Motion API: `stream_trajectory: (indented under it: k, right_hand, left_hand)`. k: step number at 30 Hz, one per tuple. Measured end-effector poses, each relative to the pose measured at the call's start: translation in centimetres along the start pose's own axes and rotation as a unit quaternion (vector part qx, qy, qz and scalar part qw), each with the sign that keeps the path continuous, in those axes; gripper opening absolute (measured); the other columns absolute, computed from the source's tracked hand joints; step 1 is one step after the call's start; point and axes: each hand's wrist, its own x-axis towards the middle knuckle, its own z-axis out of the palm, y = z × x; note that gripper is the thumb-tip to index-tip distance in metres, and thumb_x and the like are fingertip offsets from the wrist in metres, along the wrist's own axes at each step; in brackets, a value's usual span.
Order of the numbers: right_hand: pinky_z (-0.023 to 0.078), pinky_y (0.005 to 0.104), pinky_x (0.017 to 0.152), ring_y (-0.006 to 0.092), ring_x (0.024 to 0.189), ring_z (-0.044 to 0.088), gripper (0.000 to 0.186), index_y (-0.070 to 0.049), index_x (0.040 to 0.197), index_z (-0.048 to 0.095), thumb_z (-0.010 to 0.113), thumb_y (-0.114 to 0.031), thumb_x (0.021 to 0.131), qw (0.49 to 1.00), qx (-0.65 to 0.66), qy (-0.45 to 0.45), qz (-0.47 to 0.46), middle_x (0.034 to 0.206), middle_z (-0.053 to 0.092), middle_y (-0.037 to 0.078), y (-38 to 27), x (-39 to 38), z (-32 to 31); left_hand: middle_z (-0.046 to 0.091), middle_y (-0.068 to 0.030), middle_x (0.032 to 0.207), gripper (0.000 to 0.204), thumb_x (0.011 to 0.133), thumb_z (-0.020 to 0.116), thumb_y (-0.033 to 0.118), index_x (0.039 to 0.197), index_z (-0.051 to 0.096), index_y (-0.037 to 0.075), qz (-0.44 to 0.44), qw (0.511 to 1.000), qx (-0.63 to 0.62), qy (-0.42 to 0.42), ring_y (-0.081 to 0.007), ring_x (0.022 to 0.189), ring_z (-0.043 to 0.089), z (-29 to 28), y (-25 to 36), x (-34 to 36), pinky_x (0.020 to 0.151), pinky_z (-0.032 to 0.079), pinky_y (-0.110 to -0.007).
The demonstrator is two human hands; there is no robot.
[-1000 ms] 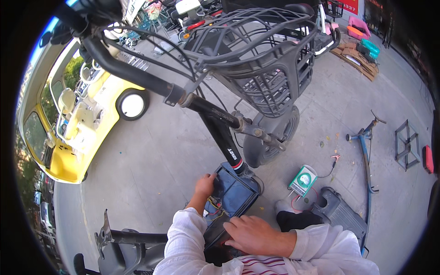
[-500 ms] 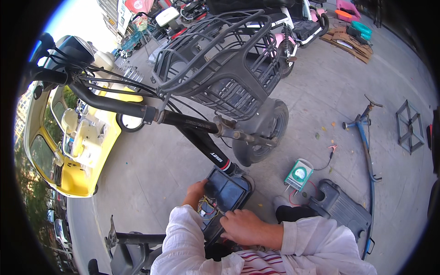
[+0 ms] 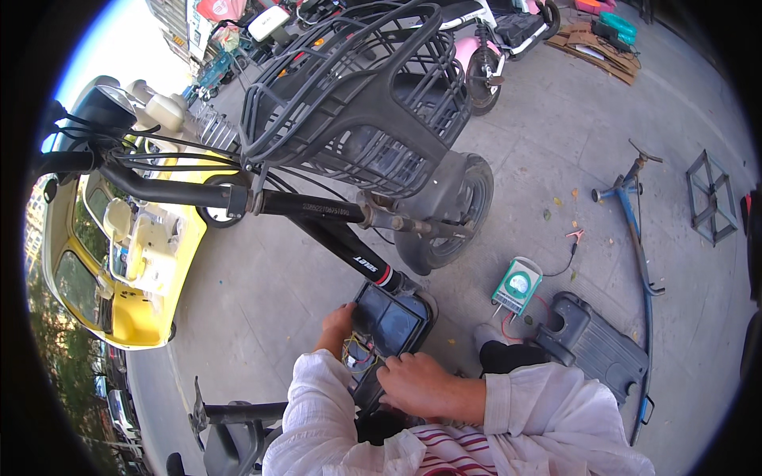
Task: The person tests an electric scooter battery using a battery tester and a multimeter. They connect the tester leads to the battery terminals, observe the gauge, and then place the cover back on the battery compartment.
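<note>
Steadying, apparently, the open black box [image 3: 429, 314] below the scooter's stem [image 3: 341, 247]: left hand [image 3: 339, 320], half-curled at its left edge. Right hand [image 3: 417, 385]: loosely bent near wires [image 3: 363, 355]. Both grips hidden.

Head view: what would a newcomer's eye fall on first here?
Probably the big black basket at upper centre, then the bright yellow vehicle at the left. Lower down, near the centre, the left hand and right hand sit on either side of tangled coloured wires. A green-and-white meter stands out right of centre.
</note>
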Motion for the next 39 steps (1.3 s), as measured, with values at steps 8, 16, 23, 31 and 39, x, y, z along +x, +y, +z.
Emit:
stream_trajectory:
  k: [8,16,23,31,39]
  right_hand:
    - [0.052,0.0414,0.073,0.0313,0.089,0.065,0.039,-0.002,0.095,0.062,0.07,-0.038,0.081,0.999,-0.018,-0.027,0.021,0.094,0.064,0.015,0.2,1.1,1.5]
    - [0.053,0.041,0.073,0.0303,0.09,0.067,0.039,-0.002,0.097,0.068,0.073,-0.036,0.079,0.995,-0.038,-0.066,0.058,0.097,0.067,0.015,0.2,2.5,2.4]
    - [0.054,0.0425,0.076,0.0322,0.093,0.067,0.039,-0.001,0.099,0.067,0.073,-0.035,0.08,0.995,-0.032,-0.072,0.06,0.1,0.067,0.016,0.1,2.5,2.7]
    - [0.054,0.0433,0.077,0.0332,0.094,0.066,0.041,-0.001,0.102,0.066,0.072,-0.035,0.081,0.995,-0.035,-0.085,0.045,0.102,0.066,0.017,-0.3,2.5,2.7]
    - [0.053,0.0432,0.076,0.0327,0.092,0.066,0.039,-0.001,0.1,0.067,0.072,-0.036,0.081,0.994,-0.038,-0.088,0.052,0.099,0.066,0.016,0.0,2.7,2.7]
  left_hand:
    - [0.058,-0.0079,0.132,0.057,0.083,0.056,0.004,0.135,0.048,0.026,0.044,0.998,-0.022,0.039,-0.0308,0.12,0.056,0.0,-0.2,0.1,0.096,0.048,-0.042]
    - [0.058,-0.006,0.134,0.057,0.087,0.053,0.007,0.138,0.046,0.032,0.011,1.0,0.014,0.007,-0.0293,0.122,0.055,0.3,-0.6,0.7,0.096,0.048,-0.04]
    - [0.06,-0.0063,0.129,0.053,0.086,0.055,0.012,0.135,0.05,0.032,-0.002,0.999,-0.04,0.015,-0.0298,0.118,0.058,1.3,-1.7,-0.9,0.096,0.049,-0.041]
    - [0.057,-0.0065,0.134,0.052,0.087,0.055,0.009,0.137,0.05,0.024,0.024,0.995,-0.035,0.093,-0.0293,0.123,0.053,2.7,-1.8,-0.3,0.099,0.047,-0.041]
    - [0.06,-0.0027,0.129,0.052,0.088,0.056,0.011,0.136,0.05,0.03,0.006,0.996,0.071,0.047,-0.0258,0.119,0.057,-0.3,0.8,0.2,0.096,0.047,-0.042]
